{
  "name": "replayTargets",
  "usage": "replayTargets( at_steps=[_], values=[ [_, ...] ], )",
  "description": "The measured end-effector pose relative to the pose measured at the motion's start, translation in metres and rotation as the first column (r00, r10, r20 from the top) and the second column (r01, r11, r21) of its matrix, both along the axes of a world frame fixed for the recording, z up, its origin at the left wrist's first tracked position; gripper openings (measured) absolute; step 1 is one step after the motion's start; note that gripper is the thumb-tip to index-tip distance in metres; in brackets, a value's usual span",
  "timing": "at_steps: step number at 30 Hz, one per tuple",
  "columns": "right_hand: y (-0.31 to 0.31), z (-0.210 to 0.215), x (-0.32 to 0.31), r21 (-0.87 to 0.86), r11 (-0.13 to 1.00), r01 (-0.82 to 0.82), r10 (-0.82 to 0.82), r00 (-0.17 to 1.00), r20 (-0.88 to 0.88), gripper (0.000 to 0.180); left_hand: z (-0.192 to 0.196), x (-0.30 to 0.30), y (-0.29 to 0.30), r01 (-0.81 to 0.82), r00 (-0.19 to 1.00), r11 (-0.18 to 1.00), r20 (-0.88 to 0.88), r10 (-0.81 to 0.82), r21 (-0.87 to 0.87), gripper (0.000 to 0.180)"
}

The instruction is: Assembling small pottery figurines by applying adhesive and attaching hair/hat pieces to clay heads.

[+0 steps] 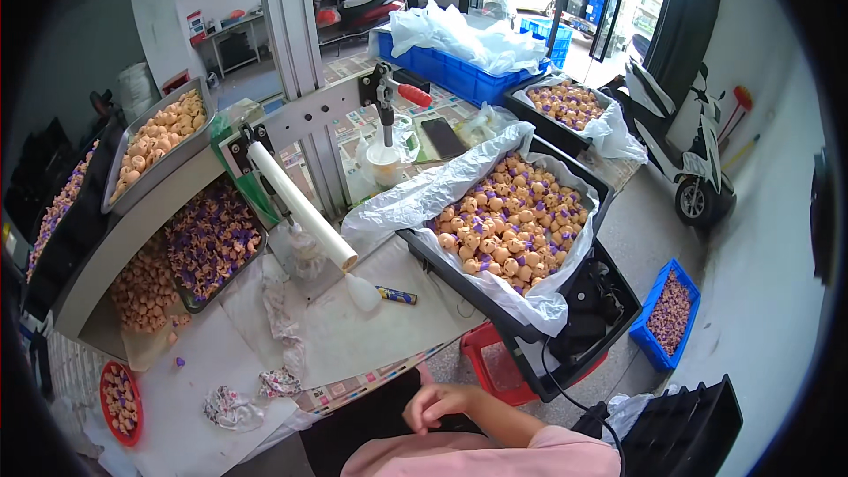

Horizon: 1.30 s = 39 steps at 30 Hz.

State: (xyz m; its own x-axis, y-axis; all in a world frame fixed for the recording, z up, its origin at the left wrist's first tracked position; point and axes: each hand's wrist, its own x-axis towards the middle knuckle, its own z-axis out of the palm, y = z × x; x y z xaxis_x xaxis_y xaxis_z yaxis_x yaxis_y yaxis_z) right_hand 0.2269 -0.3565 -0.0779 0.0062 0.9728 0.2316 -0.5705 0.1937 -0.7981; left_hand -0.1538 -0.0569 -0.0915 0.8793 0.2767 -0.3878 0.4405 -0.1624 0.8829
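My hand (439, 406) rests loosely curled and empty at the counter (353, 336) edge.
Nearest, the crumpled wrapper (280, 382) on the counter looks light, soft; I'd pinch a fold.

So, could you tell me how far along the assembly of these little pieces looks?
Done: the lined black bin holds a heap of joined orange-and-purple pieces. In hand: nothing; one hand rests curled near the table edge, the other is out of view. Left: trays of orange parts and purple parts remain full.
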Motion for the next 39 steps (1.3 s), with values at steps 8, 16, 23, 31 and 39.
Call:
replayTargets(
  at_steps=[8, 16, 23, 31, 39],
  values=[
    [-0.133, -0.197, -0.052, -0.758, 0.456, 0.466, -0.851, 0.478, -0.218, 0.030, -0.092, 0.088, -0.021, -0.175, 0.955, 0.982, -0.233, 0.186, 0.068, 0.039],
    [-0.126, -0.278, -0.105, -0.975, 0.138, 0.175, -0.636, 0.770, 0.048, 0.045, -0.107, 0.163, -0.030, -0.289, 0.927, 0.923, -0.316, 0.203, -0.254, 0.039],
    [-0.071, -0.262, -0.035, -0.928, -0.045, 0.370, -0.559, 0.761, 0.330, 0.043, -0.136, 0.215, 0.021, -0.372, 0.896, 0.824, -0.398, 0.199, -0.427, 0.039],
    [-0.002, -0.231, 0.029, -0.821, -0.126, 0.556, -0.471, 0.695, 0.543, 0.040, -0.122, 0.271, 0.087, -0.488, 0.846, 0.724, -0.467, 0.256, -0.488, 0.039],
    [-0.021, -0.284, 0.003, -0.675, -0.010, 0.738, -0.366, 0.626, 0.689, 0.037, -0.136, 0.100, 0.009, -0.691, 0.711, 0.395, -0.469, 0.524, -0.605, 0.040]
  ],
)
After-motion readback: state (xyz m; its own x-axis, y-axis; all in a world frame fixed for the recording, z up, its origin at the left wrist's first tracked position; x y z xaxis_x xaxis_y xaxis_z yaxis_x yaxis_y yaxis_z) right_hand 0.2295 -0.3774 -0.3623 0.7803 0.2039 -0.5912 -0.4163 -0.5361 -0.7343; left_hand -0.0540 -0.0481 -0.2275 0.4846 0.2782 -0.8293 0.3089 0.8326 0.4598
